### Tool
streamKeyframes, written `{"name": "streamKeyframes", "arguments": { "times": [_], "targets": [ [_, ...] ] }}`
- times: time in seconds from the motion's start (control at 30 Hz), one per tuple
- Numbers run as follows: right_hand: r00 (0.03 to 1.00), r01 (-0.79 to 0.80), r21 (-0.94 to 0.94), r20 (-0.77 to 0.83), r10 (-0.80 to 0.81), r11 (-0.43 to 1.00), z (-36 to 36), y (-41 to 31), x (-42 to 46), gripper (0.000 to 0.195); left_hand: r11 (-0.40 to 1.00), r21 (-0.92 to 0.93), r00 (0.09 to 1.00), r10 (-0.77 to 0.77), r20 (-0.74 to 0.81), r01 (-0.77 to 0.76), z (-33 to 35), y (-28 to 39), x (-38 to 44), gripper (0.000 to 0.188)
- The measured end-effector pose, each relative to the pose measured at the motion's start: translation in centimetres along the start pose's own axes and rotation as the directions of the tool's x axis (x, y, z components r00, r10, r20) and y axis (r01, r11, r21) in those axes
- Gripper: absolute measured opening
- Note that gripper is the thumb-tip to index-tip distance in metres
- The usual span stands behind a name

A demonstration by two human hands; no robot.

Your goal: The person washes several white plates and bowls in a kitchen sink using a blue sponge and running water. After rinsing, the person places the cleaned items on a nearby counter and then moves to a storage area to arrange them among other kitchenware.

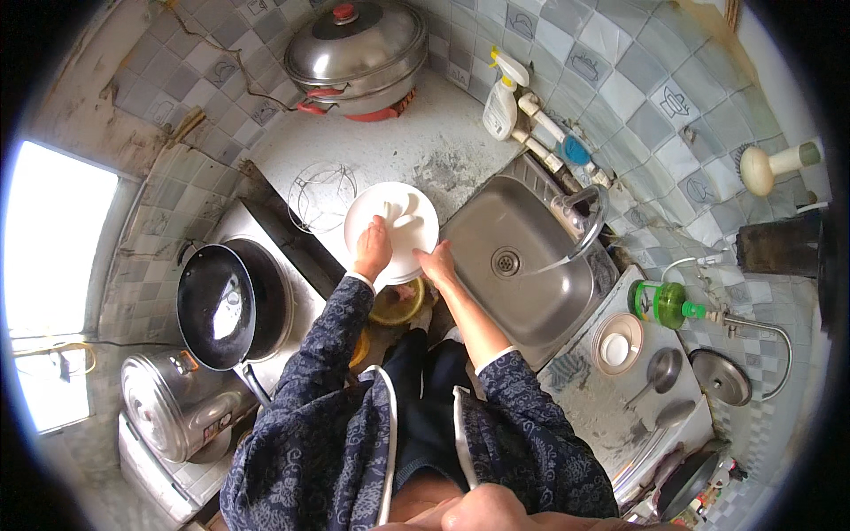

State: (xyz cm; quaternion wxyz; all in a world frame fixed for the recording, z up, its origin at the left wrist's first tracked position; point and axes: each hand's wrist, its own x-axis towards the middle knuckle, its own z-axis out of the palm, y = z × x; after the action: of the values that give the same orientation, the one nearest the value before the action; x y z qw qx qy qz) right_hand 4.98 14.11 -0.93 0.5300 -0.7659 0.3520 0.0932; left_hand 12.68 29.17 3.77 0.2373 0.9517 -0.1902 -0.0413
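A stack of white plates is before me at the front edge of the counter, with more than one rim showing on the near side. White spoons appear to lie on the top plate. My right hand grips the stack's right rim, thumb on top. Over the left part of the top plate is my left hand, its fingers close together and pointing away from me. Whether it pinches a spoon handle or only touches the plate is unclear.
Right of the plates is a steel sink with a faucet. A wire rack and a lidded steamer pot stand beyond. A black wok is at left, a yellow basin below, a spray bottle by the wall.
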Motion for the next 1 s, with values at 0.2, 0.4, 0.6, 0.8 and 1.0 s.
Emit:
{"name": "streamKeyframes", "arguments": {
  "times": [0.2, 0.4, 0.6, 0.8, 1.0],
  "targets": [
    [0.984, -0.070, 0.415, 0.176, -0.004, 0.907, -0.1, -1.1, -1.4, 0.041, 0.988, -0.053, 0.984, -0.137, 0.111, 0.144, -0.2, 0.3, -1.1, 0.041],
    [0.991, -0.050, 0.510, 0.130, -0.019, 0.859, -4.4, -0.3, -4.0, 0.037, 0.988, -0.092, 0.976, -0.104, 0.193, 0.123, -1.0, 6.5, -2.3, 0.037],
    [0.995, -0.019, 0.522, 0.095, -0.035, 0.853, -8.3, 3.6, -2.0, 0.046, 0.943, -0.287, 0.924, -0.252, -0.288, 0.167, -0.8, 6.9, -2.0, 0.025],
    [0.986, -0.094, 0.619, 0.164, -0.011, 0.780, -5.7, 1.5, -2.4, 0.052, 0.779, -0.436, 0.863, -0.504, -0.008, 0.451, 0.2, -3.4, -0.7, 0.038],
    [0.992, -0.109, 0.816, 0.127, 0.008, 0.567, -8.9, 5.4, -2.6, 0.064, 0.590, -0.709, 0.903, -0.400, 0.158, 0.386, 0.8, 1.8, -1.7, 0.024]
  ]
}}
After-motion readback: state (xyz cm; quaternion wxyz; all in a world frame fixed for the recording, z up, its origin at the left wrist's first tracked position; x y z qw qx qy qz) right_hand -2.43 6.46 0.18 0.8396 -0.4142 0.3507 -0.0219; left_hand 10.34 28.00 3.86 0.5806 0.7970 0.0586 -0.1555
